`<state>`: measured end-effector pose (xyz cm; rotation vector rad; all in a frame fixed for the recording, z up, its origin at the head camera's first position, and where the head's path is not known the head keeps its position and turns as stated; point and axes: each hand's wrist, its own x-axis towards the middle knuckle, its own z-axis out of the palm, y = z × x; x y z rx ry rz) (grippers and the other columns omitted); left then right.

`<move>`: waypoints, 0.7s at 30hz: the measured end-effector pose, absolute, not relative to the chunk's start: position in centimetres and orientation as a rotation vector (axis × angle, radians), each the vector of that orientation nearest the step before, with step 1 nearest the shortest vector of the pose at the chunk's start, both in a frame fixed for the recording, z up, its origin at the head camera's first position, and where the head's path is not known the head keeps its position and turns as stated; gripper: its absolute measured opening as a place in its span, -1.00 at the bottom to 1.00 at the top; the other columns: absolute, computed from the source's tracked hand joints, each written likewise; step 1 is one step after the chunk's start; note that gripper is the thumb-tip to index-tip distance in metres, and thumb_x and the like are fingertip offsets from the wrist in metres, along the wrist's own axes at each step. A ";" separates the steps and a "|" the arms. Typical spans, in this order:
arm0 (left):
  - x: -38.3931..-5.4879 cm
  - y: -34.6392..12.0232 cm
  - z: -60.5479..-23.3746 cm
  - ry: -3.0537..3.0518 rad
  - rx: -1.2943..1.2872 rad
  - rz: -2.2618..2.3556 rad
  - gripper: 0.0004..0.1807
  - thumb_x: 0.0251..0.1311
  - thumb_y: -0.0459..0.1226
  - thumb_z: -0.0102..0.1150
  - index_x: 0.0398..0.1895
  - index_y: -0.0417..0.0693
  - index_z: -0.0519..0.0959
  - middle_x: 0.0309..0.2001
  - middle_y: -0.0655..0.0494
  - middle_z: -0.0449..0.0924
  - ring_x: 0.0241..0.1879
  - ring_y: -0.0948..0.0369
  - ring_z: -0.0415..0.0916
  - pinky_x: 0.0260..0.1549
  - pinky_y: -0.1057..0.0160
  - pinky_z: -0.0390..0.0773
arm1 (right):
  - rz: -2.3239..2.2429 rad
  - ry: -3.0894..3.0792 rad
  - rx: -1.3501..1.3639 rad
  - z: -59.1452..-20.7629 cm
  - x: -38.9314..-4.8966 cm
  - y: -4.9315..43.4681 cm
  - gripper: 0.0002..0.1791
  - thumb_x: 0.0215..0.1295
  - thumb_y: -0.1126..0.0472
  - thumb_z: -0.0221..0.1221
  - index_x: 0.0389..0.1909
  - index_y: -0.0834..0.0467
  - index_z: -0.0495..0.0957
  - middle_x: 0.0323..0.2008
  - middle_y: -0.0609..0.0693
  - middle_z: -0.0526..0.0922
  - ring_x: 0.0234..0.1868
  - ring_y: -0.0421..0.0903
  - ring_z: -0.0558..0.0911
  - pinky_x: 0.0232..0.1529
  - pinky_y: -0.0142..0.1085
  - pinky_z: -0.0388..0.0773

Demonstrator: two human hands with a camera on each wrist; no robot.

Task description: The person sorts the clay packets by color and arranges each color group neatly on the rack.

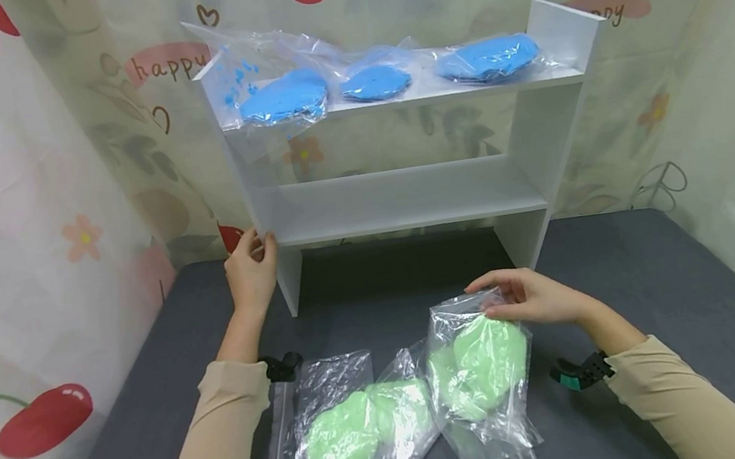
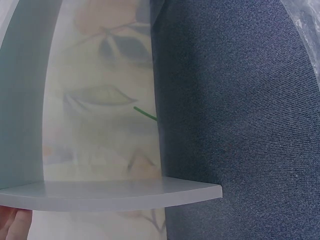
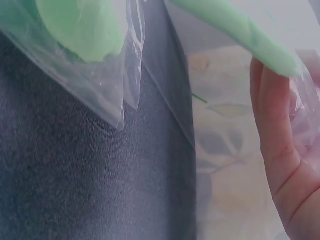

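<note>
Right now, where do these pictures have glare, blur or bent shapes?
Head view: white glare streaks the green bag held by the right hand; left wrist view: the shelf's side panel looks bowed, probably wide-angle distortion; right wrist view: hazy and soft overall.

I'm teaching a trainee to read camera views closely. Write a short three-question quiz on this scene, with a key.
1. True or false: the blue-filled bags lie on the upper board of the white shelf.
2. What does the right hand hold?
A) a blue-filled bag
B) a green-filled bag
C) the white shelf
3. Fill the gap: the ____ hand touches the side of the white shelf.

Key:
1. True.
2. B.
3. Left; the left hand is at the near edge of that side.
</note>
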<state>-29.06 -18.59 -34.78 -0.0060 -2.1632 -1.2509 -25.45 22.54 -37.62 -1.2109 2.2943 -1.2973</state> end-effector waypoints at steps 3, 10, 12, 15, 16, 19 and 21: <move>-29.0 -18.6 -34.8 -2.168 -0.006 -1.250 -0.66 0.30 -0.21 0.01 0.08 -0.14 0.54 -0.07 -0.26 0.63 -0.10 -0.07 0.64 -0.19 -0.04 0.62 | -1.335 2.297 -1.218 -37.6 -25.4 22.3 -0.59 0.26 0.39 0.11 0.14 0.35 0.38 -0.34 0.09 0.59 -0.69 -0.27 0.31 -0.65 -0.40 0.35; -29.0 -18.6 -34.7 -2.167 -0.012 -1.253 -0.65 0.30 -0.21 0.01 0.08 -0.16 0.53 -0.07 -0.27 0.62 -0.10 -0.08 0.64 -0.19 -0.05 0.62 | -1.377 2.336 -1.197 -37.6 -25.4 22.1 -0.61 0.27 0.40 0.10 0.13 0.28 0.43 -0.45 0.03 0.49 -0.68 -0.22 0.27 -0.65 -0.36 0.33; -29.0 -18.6 -34.8 -2.168 -0.010 -1.255 -0.65 0.30 -0.21 0.01 0.08 -0.16 0.53 -0.06 -0.27 0.62 -0.10 -0.08 0.64 -0.19 -0.05 0.62 | -1.386 2.342 -1.199 -37.5 -25.4 22.0 -0.62 0.27 0.40 0.10 0.13 0.29 0.42 -0.49 0.04 0.47 -0.69 -0.21 0.26 -0.65 -0.35 0.32; -29.0 -18.7 -34.7 -2.171 -0.005 -1.257 -0.65 0.30 -0.21 0.01 0.08 -0.16 0.53 -0.06 -0.26 0.62 -0.10 -0.08 0.64 -0.19 -0.04 0.62 | -1.405 2.350 -1.202 -37.4 -25.3 21.9 -0.62 0.27 0.42 0.09 0.12 0.31 0.42 -0.54 0.05 0.43 -0.70 -0.18 0.25 -0.66 -0.33 0.31; -29.0 -18.7 -34.8 -2.173 -0.004 -1.254 -0.65 0.30 -0.21 0.01 0.08 -0.16 0.53 -0.06 -0.26 0.62 -0.10 -0.08 0.64 -0.19 -0.04 0.62 | -1.409 2.359 -1.199 -37.4 -25.3 21.8 -0.62 0.27 0.42 0.09 0.11 0.31 0.43 -0.55 0.05 0.43 -0.70 -0.19 0.25 -0.67 -0.33 0.30; -29.0 -18.7 -34.8 -2.176 -0.002 -1.249 -0.65 0.30 -0.21 0.01 0.08 -0.16 0.53 -0.05 -0.26 0.62 -0.10 -0.08 0.64 -0.19 -0.04 0.62 | -1.425 2.380 -1.175 -37.3 -25.3 21.7 -0.63 0.27 0.41 0.09 0.11 0.30 0.44 -0.56 0.03 0.43 -0.69 -0.20 0.25 -0.67 -0.34 0.30; -29.0 -18.7 -34.8 -2.176 -0.001 -1.247 -0.65 0.30 -0.21 0.02 0.09 -0.16 0.53 -0.05 -0.26 0.62 -0.10 -0.07 0.64 -0.19 -0.04 0.62 | -1.437 2.391 -1.152 -37.3 -25.2 21.6 -0.63 0.27 0.40 0.10 0.10 0.29 0.44 -0.56 0.02 0.44 -0.67 -0.23 0.27 -0.66 -0.34 0.30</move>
